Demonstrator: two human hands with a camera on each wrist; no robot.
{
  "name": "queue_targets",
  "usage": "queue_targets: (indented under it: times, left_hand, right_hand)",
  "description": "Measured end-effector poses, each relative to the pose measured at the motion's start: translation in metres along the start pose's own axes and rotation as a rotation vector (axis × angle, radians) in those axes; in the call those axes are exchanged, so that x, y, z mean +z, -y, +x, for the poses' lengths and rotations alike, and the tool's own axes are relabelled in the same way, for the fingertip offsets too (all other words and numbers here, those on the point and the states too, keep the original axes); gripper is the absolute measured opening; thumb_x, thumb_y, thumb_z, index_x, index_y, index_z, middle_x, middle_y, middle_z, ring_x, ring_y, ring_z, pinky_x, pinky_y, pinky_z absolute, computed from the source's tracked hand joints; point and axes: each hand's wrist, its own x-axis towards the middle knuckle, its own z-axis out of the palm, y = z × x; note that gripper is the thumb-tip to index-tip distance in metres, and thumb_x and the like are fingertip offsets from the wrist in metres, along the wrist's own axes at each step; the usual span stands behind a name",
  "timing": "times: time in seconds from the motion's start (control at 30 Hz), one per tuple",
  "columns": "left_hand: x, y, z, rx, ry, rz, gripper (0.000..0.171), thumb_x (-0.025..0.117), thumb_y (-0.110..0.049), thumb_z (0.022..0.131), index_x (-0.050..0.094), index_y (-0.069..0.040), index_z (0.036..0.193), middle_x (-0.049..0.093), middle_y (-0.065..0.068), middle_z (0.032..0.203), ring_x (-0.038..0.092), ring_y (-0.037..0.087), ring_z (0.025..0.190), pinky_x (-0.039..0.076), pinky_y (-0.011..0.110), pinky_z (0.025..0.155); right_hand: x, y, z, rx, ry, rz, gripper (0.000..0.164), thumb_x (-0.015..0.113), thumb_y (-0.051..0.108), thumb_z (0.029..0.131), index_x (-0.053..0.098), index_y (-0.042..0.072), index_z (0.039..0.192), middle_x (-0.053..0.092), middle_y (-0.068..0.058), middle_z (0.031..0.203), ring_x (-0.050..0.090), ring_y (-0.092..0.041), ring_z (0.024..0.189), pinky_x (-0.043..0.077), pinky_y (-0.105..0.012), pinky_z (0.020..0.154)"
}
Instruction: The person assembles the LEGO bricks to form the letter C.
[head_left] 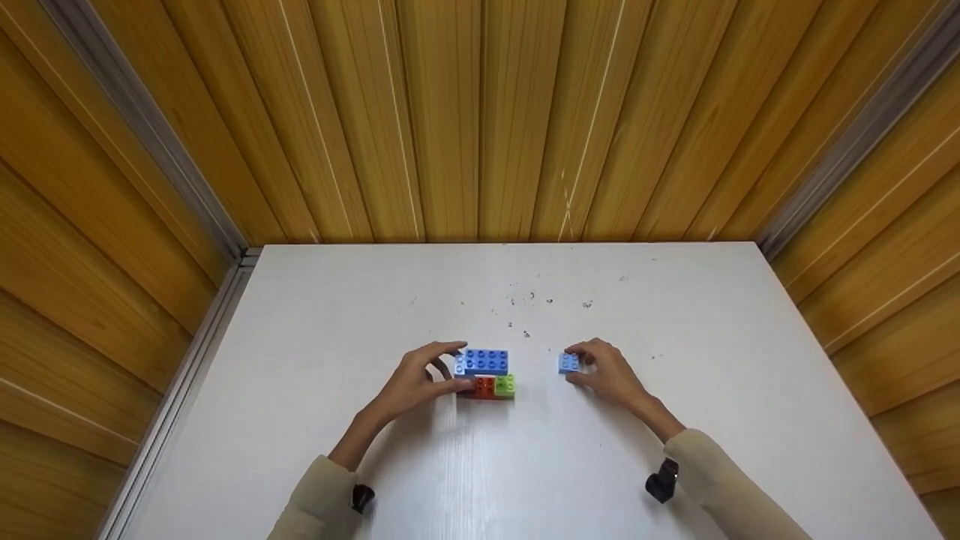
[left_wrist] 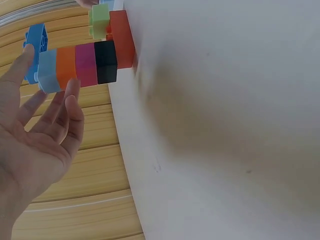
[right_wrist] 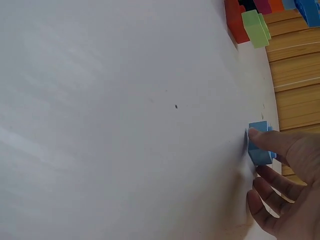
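Observation:
My left hand (head_left: 415, 380) pinches a tower of toy building bricks, thumb on the near side and a finger at the far side. In the left wrist view, the tower has a red brick (left_wrist: 123, 40) at its base, then a black brick (left_wrist: 106, 62), a magenta one (left_wrist: 86, 65), an orange one (left_wrist: 66, 69) and a light blue one (left_wrist: 48, 72). A long blue brick (head_left: 487, 361) tops it. Beside the tower, a lime green brick (head_left: 505, 385) sits on the red base. My right hand (head_left: 611, 375) pinches a separate light blue brick (right_wrist: 259, 155), studs up, at the tabletop.
The white table (head_left: 465, 465) carries small dark marks (head_left: 526, 334) behind the bricks. Wood-look panel walls (head_left: 480, 120) stand behind it and at both sides. A black wrist device (head_left: 661, 481) hangs under the right sleeve, another (head_left: 362, 497) by the left.

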Motion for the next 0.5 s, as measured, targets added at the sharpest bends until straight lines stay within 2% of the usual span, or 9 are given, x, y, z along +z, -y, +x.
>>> queue_targets:
  times: [0.13, 0.3, 0.4, 0.5]
  left_hand:
    - [-0.002, -0.005, 0.007, 0.015, -0.014, 0.031, 0.066, 0.084, -0.027, 0.085, 0.058, -0.015, 0.144, 0.069, 0.010, 0.127, 0.066, 0.027, 0.099, 0.055, 0.034, 0.077]
    - [0.000, -0.013, 0.014, 0.031, -0.034, 0.052, 0.067, 0.083, -0.032, 0.086, 0.056, -0.021, 0.147, 0.067, 0.006, 0.129, 0.060, 0.031, 0.115, 0.052, 0.045, 0.092]
    - [0.002, -0.015, 0.015, 0.067, -0.054, 0.060, 0.055, 0.080, -0.031, 0.089, 0.063, -0.020, 0.141, 0.067, 0.005, 0.129, 0.058, 0.029, 0.120, 0.051, 0.050, 0.099]
    - [0.003, -0.016, 0.016, 0.104, -0.083, 0.067, 0.041, 0.080, -0.027, 0.090, 0.072, -0.018, 0.128, 0.070, 0.005, 0.122, 0.059, 0.025, 0.118, 0.051, 0.050, 0.099]
  right_hand:
    - [0.002, 0.000, -0.001, 0.011, 0.001, -0.001, 0.038, 0.086, 0.007, 0.080, 0.071, 0.004, 0.115, 0.067, -0.009, 0.104, 0.060, -0.023, 0.097, 0.049, -0.037, 0.086]
    - [0.005, 0.002, -0.002, 0.018, 0.021, -0.007, 0.038, 0.086, 0.007, 0.079, 0.071, 0.004, 0.113, 0.067, -0.007, 0.103, 0.060, -0.022, 0.098, 0.048, -0.037, 0.087]
    - [0.006, 0.006, -0.004, 0.016, 0.033, -0.011, 0.037, 0.086, 0.006, 0.080, 0.071, 0.005, 0.114, 0.069, -0.007, 0.105, 0.062, -0.022, 0.098, 0.050, -0.038, 0.088]
    - [0.006, 0.014, -0.005, -0.001, 0.048, -0.002, 0.037, 0.085, 0.006, 0.080, 0.070, 0.005, 0.114, 0.070, -0.008, 0.106, 0.064, -0.023, 0.097, 0.051, -0.035, 0.085]
